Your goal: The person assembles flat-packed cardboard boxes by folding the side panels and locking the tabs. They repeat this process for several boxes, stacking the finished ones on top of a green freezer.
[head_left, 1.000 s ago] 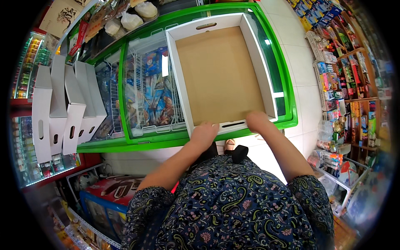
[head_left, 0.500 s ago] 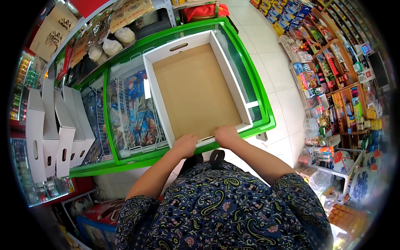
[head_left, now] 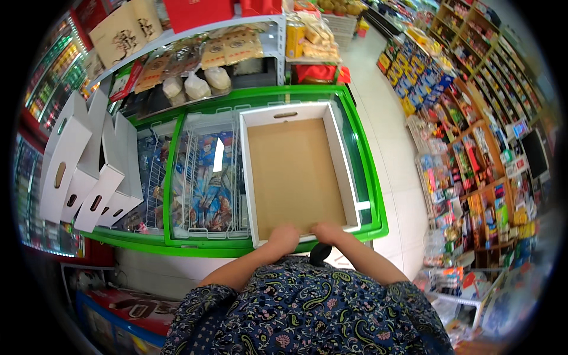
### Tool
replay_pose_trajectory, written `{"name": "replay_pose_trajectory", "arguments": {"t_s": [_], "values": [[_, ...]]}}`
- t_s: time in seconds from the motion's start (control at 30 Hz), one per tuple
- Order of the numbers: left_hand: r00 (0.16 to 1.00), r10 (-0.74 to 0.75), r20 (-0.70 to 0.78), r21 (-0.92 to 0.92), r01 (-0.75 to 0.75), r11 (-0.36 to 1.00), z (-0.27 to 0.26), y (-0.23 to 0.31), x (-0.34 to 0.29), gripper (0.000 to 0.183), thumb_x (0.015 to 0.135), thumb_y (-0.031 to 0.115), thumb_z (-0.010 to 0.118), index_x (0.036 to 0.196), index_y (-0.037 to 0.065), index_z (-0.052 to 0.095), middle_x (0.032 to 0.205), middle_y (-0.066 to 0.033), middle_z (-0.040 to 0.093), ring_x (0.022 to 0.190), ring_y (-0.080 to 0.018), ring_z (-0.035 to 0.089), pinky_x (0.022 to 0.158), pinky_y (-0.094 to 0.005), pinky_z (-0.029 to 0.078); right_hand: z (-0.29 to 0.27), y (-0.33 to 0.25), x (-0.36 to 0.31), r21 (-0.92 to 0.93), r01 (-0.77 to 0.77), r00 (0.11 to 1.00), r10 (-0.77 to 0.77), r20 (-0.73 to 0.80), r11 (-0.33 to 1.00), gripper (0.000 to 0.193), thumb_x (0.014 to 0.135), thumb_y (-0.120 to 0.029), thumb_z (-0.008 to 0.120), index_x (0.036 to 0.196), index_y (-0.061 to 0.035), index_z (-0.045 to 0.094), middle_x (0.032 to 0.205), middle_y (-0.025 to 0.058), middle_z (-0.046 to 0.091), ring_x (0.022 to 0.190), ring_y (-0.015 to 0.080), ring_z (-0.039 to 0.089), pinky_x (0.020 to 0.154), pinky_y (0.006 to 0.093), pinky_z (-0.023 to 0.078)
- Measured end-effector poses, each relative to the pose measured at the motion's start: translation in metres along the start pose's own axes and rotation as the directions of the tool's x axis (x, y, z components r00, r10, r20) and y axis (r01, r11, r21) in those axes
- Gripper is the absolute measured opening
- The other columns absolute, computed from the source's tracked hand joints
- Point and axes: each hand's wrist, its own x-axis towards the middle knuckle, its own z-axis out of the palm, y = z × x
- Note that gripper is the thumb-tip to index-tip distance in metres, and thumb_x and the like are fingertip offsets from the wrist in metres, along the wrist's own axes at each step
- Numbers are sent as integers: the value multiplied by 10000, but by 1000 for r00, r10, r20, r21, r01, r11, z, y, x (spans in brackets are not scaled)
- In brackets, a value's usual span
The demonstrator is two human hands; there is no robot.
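**Two-Handed Control of the Open White Box on the Freezer Top**

Your left hand [head_left: 284, 238] and right hand [head_left: 329, 234] are just beside each other, fingers folded over the near wall of the open white box [head_left: 296, 177]. Your thumbs are hidden, so grip firmness cannot be told. The box lies directly ahead of both hands, its brown base bare and its far wall, with a handle slot [head_left: 286, 115], opposite you.

Apply equal force with both hands; uneven force would likely skew the box. A wider hand spacing should steady the corners. Avoid squeezing hard, as the cardboard wall may buckle. Keep the base flat on the surface.

The box sits on a glass-topped chest freezer with a green frame [head_left: 201, 248]. Left of your left hand, blue packets [head_left: 210, 192] show through the glass; farther left, more white boxes [head_left: 66, 148] stand close together. Beyond the box, white bags [head_left: 197, 87] lie on a ledge. Well to the right of your right hand, past the tiled floor [head_left: 397, 213], stand stocked shelves [head_left: 480, 168].
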Motion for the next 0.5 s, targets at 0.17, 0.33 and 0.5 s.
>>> {"name": "replay_pose_trajectory", "arguments": {"t_s": [0.17, 0.33, 0.5], "values": [[992, -50, 117, -9, 52, 999, -2, 3, 5, 188, 791, 130, 564, 836, 62, 733, 910, -178, 706, 844, -362, 681, 721, -458, 549, -4, 26, -27, -142, -109, 993, 102, -54, 984, 264, 748, -131, 602, 995, -156, 689, 945, 129, 697, 892, 334, 675, 744, 457, 545], [960, -33, 277, 110, 3, 994, -10, -1, 6, 182, 766, 157, 604, 852, 74, 741, 898, -178, 710, 854, -353, 682, 737, -465, 547, -11, 29, -13, -217, -33, 999, 30, -19, 976, 240, 759, -159, 617, 978, -121, 705, 961, 134, 708, 902, 336, 680, 722, 459, 545], [994, -98, 46, -51, 100, 994, -25, 11, -30, 405, 752, 342, 732, 1051, 72, 695, 1067, -177, 668, 1043, -366, 615, 902, -468, 488, -11, 51, -50, 235, 278, 882, -151, -447, 931, 413, 753, -291, 745, 1087, -55, 684, 1048, 167, 683, 991, 345, 642, 895, 429, 499]]}}
